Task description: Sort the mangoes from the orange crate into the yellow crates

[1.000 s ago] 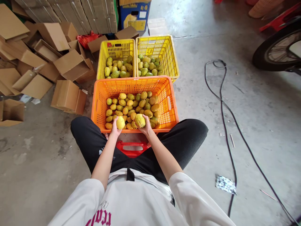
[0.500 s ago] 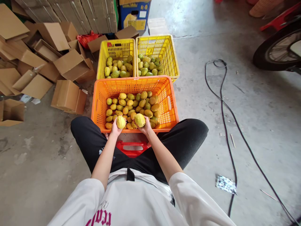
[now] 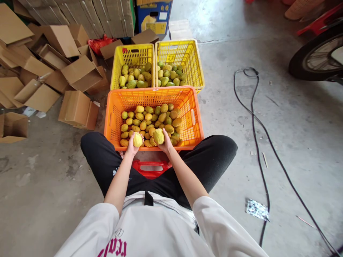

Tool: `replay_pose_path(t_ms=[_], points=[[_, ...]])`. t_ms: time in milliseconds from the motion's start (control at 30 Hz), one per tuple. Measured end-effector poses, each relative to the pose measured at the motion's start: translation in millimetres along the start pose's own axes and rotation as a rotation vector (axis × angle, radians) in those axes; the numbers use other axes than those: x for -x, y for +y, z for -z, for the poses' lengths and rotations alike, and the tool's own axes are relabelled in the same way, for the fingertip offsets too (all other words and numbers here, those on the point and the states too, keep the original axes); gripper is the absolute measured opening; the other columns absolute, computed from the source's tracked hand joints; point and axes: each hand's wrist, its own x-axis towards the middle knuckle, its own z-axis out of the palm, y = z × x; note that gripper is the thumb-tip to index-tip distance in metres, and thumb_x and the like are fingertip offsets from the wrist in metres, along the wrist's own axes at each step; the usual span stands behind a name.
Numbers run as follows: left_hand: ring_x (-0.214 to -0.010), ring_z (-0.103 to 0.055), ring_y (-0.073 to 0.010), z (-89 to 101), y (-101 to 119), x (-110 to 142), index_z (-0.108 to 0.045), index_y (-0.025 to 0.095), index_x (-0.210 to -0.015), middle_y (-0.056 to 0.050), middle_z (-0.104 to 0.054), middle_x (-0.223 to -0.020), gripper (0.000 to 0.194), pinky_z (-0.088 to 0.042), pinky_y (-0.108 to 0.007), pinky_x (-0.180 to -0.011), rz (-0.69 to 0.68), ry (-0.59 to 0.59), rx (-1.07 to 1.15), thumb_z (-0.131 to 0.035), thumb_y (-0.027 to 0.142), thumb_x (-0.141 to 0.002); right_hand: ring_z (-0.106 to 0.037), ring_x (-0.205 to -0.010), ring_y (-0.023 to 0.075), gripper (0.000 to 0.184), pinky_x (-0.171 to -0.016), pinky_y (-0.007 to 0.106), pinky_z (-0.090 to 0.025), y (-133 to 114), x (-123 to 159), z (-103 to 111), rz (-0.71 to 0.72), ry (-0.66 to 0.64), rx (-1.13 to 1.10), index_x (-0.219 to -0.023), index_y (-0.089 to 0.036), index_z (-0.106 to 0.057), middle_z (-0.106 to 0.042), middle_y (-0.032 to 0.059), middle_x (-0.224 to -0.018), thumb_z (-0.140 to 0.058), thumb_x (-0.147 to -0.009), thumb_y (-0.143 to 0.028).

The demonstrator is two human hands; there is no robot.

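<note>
My left hand is closed round a pale yellow fruit, oval and smooth-looking. In my right hand is a larger, lumpy yellow-green fruit. The exact kind of fruit is not plain; they resemble small papayas or melons. Both hands are over the near rim of an orange plastic crate, which stands in front of my knees. Many yellow, orange and green oval fruits lie inside it, below and beyond my hands.
Behind the orange crate stand two yellow crates holding greener fruits. Open cardboard boxes are heaped at the left. A black cable runs along the floor at the right, near a wheel. A red stool is between my legs.
The fruit in my right hand has turned slightly and shows a lumpier side. The left-hand fruit has also rotated a little. Both hands stay nearly in place.
</note>
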Motion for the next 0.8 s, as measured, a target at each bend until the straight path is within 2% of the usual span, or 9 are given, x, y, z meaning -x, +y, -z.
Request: replay_pose_path(t_ms=[133,267,333,433,533,633,800], points=[[-0.076,-0.069,-0.0143,1.1,-1.4,-0.3,-0.067,0.018,-0.087,-0.003,-0.071,-0.083,0.011,-0.057,-0.029,-0.081,-0.025,-0.017,-0.006,-0.07,0.028,-0.087,-0.073,-0.069,0.0154,0.019,-0.065,0.023,-0.061,4.9,-2.3,2.5,0.038,-0.057,0.094,-0.093,-0.02,-0.07,-0.077,0.0028,-0.08,-0.064,-0.096,-0.038],[-0.077,-0.066,-0.0124,0.0,-1.8,-2.2,-0.069,0.019,-0.087,-0.001,-0.068,-0.082,0.008,-0.057,-0.031,-0.089,-0.047,0.034,0.023,-0.066,0.026,-0.089,-0.077,-0.081,0.0212,0.022,-0.075,0.032,-0.065,6.5,-4.5,5.4,0.078,-0.094,0.137,-0.095,-0.023,-0.069,-0.078,0.003,-0.084,-0.072,-0.09,-0.044],[-0.075,-0.064,-0.0119,-0.6,-1.6,-2.9,-0.07,0.019,-0.088,-0.001,-0.068,-0.082,0.01,-0.057,-0.03,-0.088,-0.055,0.064,0.03,-0.064,0.027,-0.09,-0.078,-0.086,0.0234,0.024,-0.076,0.035,-0.065,6.2,-4.4,6.0,0.083,-0.101,0.137,-0.096,-0.024,-0.069,-0.078,0.0033,-0.084,-0.073,-0.088,-0.046],[-0.075,-0.063,-0.0131,-0.8,-1.2,-3.6,-0.072,0.02,-0.092,-0.002,-0.069,-0.083,0.015,-0.058,-0.028,-0.08,-0.066,0.07,0.038,-0.061,0.03,-0.092,-0.078,-0.087,0.0231,0.026,-0.073,0.032,-0.065,4.9,-3.5,5.7,0.068,-0.102,0.134,-0.1,-0.024,-0.068,-0.078,0.0031,-0.082,-0.074,-0.087,-0.046],[-0.072,-0.063,-0.0138,-0.3,-0.9,-4.8,-0.072,0.02,-0.096,-0.003,-0.069,-0.081,0.021,-0.056,-0.025,-0.07,-0.07,0.076,0.03,-0.057,0.035,-0.094,-0.078,-0.083,0.0217,0.025,-0.067,0.028,-0.064,2.8,-1.8,4.2,0.038,-0.085,0.076,-0.102,-0.023,-0.068,-0.078,0.0029,-0.083,-0.071,-0.088,-0.044],[-0.07,-0.065,-0.0148,-0.3,-0.6,-6.1,-0.072,0.018,-0.098,-0.004,-0.069,-0.078,0.027,-0.054,-0.025,-0.067,-0.047,0.069,0.02,-0.056,0.038,-0.095,-0.078,-0.079,0.0216,0.026,-0.064,0.029,-0.063,0.3,0.5,1.5,-0.016,-0.078,0.022,-0.1,-0.021,-0.067,-0.079,0.0046,-0.084,-0.065,-0.091,-0.046],[-0.091,-0.074,-0.0225,-2.4,-0.5,-6.4,-0.072,0.017,-0.099,-0.009,-0.074,-0.086,0.027,-0.058,-0.032,-0.081,-0.013,0.104,0.051,-0.05,0.034,-0.095,-0.077,-0.075,0.0238,0.037,-0.062,0.033,-0.065,-1.5,2.4,-2.2,-0.118,-0.066,0.01,-0.101,-0.017,-0.068,-0.079,0.0113,-0.083,-0.048,-0.098,-0.047]])
